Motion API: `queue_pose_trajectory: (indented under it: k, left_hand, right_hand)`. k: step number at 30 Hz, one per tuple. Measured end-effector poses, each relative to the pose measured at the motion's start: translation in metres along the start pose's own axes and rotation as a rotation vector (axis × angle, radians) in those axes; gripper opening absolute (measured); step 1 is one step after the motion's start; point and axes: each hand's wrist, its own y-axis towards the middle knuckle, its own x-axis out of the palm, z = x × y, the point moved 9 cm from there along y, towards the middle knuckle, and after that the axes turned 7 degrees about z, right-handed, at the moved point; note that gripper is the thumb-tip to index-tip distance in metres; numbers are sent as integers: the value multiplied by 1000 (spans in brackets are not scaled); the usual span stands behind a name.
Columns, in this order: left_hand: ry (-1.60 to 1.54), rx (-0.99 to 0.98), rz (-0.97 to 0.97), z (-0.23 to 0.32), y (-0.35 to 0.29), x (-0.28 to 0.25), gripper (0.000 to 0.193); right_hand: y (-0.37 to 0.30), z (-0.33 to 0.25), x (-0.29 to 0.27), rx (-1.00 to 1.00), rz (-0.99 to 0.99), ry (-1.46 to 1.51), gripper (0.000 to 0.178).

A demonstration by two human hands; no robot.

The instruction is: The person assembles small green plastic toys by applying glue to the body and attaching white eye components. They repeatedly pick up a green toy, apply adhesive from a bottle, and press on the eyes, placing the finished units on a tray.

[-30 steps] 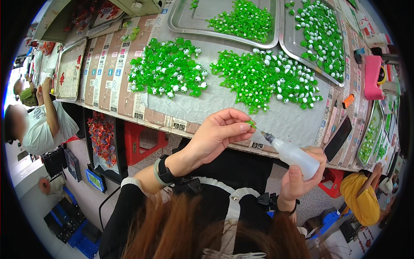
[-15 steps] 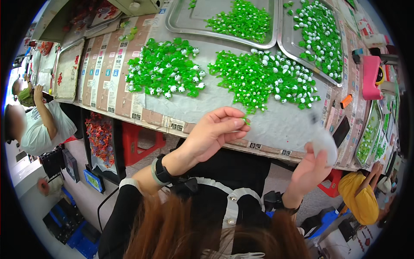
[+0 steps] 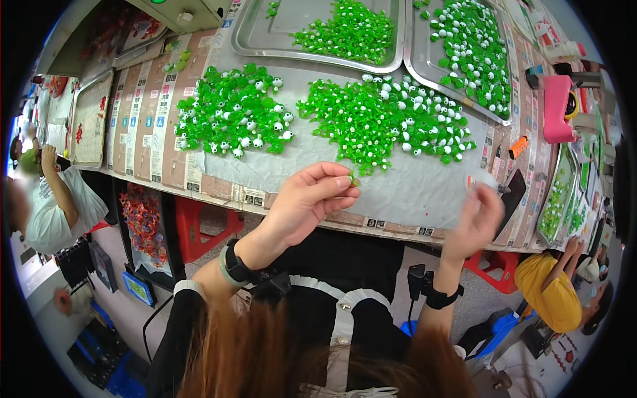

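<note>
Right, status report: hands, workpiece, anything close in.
Left hand pinching small green piece. Right hand blurred, at white bottle, grip unclear. Dark phone-like slab close beside bottle.

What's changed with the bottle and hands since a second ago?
The right hand has carried the white bottle rightward, away from the left hand; its nozzle, earlier by the green piece, now points right. Blur hides whether it has been released. The left hand stays pinched on the piece; the green piles look unchanged.
</note>
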Motion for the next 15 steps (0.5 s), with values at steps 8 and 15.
queue_pose_trajectory:
  k: [8,15]
  left_hand:
    - [101,7,-32,-3,-1,7,11]
    - [190,63,-12,-2,-1,3,11]
  right_hand:
    - [-6,-10,99,-61,-619,-251,19]
    - [-9,-8,97,-32,-548,-146,18]
